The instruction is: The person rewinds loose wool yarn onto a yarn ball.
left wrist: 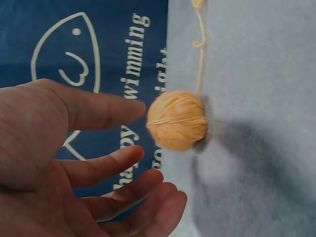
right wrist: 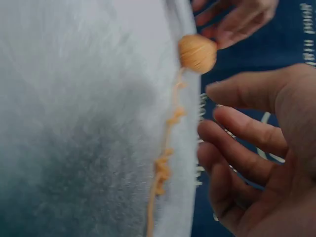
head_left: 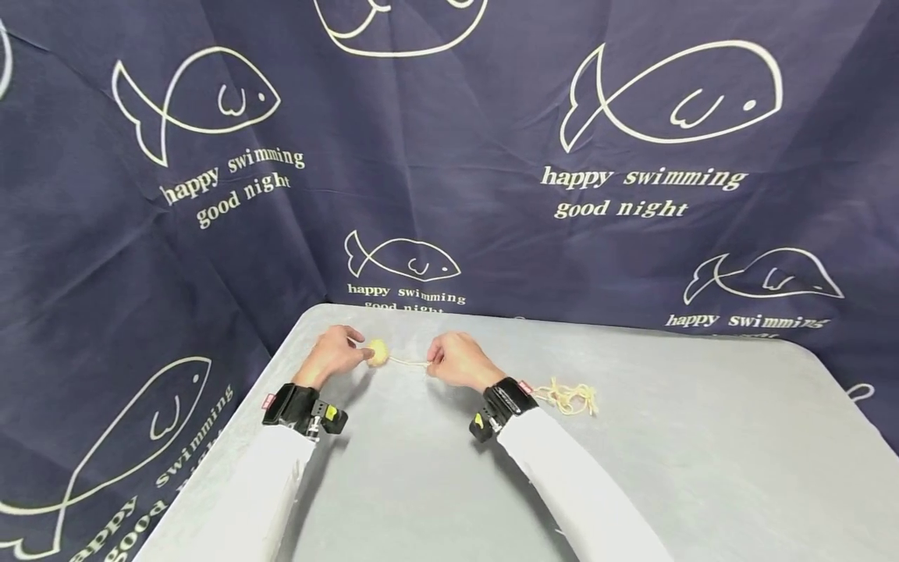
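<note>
A ball of pale yellow yarn (head_left: 378, 353) sits near the table's far left corner. Beside it is my left hand (head_left: 333, 350); in the left wrist view the thumb tip comes right up to the yarn ball (left wrist: 177, 121), while the fingers spread loosely below. Whether the thumb touches it I cannot tell. From the ball a yarn strand (head_left: 409, 362) runs right toward my right hand (head_left: 460, 361). In the right wrist view that hand's thumb and fingers stand apart, and the kinked yarn (right wrist: 162, 173) lies alongside, not between them.
A loose tangle of yarn (head_left: 570, 396) lies on the grey table (head_left: 421, 484), right of my right wrist. A dark blue curtain (head_left: 492, 234) with white fish drawings hangs behind the table and to its left. Each wrist carries a black strap with a small camera.
</note>
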Motion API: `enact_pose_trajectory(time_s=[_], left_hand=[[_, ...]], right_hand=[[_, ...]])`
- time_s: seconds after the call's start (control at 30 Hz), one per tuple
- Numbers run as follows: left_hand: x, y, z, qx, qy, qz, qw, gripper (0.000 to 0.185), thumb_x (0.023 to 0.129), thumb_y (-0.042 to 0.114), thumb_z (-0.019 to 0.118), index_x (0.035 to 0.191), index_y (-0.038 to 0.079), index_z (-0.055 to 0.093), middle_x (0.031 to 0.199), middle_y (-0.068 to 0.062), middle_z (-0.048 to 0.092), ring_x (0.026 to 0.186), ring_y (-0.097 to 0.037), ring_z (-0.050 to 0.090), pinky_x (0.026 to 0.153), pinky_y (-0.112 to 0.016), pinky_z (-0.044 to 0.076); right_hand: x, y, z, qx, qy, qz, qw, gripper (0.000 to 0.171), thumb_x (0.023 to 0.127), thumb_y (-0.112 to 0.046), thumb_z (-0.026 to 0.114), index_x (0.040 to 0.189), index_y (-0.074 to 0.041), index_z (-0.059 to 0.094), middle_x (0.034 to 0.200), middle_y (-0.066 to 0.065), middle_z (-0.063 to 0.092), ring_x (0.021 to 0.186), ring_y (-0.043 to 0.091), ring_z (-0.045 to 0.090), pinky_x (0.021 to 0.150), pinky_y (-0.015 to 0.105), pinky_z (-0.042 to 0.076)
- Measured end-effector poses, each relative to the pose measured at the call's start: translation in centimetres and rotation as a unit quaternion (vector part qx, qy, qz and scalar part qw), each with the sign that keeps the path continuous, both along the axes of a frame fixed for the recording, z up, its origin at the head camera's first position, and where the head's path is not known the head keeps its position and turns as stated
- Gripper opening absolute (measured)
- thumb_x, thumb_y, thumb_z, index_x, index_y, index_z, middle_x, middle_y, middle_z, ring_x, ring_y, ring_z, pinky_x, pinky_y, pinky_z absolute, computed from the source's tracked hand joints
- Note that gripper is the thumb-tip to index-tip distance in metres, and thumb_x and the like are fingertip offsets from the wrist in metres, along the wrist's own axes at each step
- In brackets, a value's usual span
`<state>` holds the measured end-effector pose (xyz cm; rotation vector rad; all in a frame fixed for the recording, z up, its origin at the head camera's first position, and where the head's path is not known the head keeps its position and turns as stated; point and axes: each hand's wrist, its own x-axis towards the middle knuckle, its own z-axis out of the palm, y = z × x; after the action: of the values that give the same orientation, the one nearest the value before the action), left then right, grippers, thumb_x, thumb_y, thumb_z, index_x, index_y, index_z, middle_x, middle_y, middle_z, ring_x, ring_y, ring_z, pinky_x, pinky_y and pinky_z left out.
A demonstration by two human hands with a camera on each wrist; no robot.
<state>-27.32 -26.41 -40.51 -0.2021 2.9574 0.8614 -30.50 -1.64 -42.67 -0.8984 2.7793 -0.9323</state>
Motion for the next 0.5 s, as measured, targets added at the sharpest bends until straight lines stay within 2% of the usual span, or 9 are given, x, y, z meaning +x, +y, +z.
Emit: enact_pose_trajectory(time_s=[0.13,0.2,0.3,0.4,0.5], left_hand=[[-1.2,0.4,-0.4,-0.001,-0.034,0.011,0.9994,0.048,0.088,0.034,0.075,0.117,-0.004,0.063,0.109,-0.025,0.067,0.088,-0.033,0.068,0.076,-0.041,0.055],[-1.7,0.7,-0.6,0.003,-0.048,0.021,0.9986,0.05,0.087,0.037,0.076,0.114,-0.003,0.062,0.107,-0.023,0.066,0.079,-0.03,0.069,0.068,-0.037,0.054],[-2.3,1.1,-0.8,0.003,-0.059,0.031,0.9977,0.045,0.085,0.037,0.079,0.104,-0.001,0.063,0.096,-0.018,0.067,0.066,-0.026,0.069,0.057,-0.03,0.051],[-2.6,1.6,-1.2,-0.001,-0.059,0.035,0.9976,0.041,0.083,0.033,0.08,0.099,-0.001,0.063,0.087,-0.013,0.066,0.062,-0.023,0.068,0.053,-0.027,0.05],[-2.7,1.6,-1.2,0.036,-0.05,0.039,0.9973,0.04,0.083,0.027,0.08,0.102,-0.003,0.063,0.086,-0.013,0.067,0.061,-0.019,0.067,0.055,-0.025,0.052]], right_hand=[[-1.4,-1.5,-1.0,0.039,0.004,-0.027,0.999,0.008,0.077,-0.012,0.078,0.082,-0.014,0.073,0.08,-0.006,0.07,0.079,0.016,0.064,0.076,0.03,0.054],[-1.9,-2.1,-1.4,0.057,0.003,-0.023,0.998,0.006,0.075,-0.013,0.079,0.078,-0.015,0.074,0.079,-0.005,0.069,0.076,0.017,0.063,0.071,0.03,0.053],[-2.4,-3.0,-1.7,0.073,0.002,-0.012,0.997,0.007,0.074,-0.013,0.08,0.073,-0.015,0.073,0.075,-0.004,0.067,0.071,0.017,0.06,0.065,0.031,0.051],[-2.6,-3.4,-2.0,0.085,0.005,-0.008,0.996,0.009,0.075,-0.009,0.078,0.072,-0.016,0.072,0.073,-0.005,0.066,0.071,0.016,0.06,0.066,0.031,0.052],[-2.7,-3.5,-2.0,0.089,-0.005,-0.003,0.996,0.013,0.076,-0.005,0.074,0.072,-0.017,0.07,0.072,-0.005,0.066,0.071,0.016,0.059,0.068,0.03,0.052]])
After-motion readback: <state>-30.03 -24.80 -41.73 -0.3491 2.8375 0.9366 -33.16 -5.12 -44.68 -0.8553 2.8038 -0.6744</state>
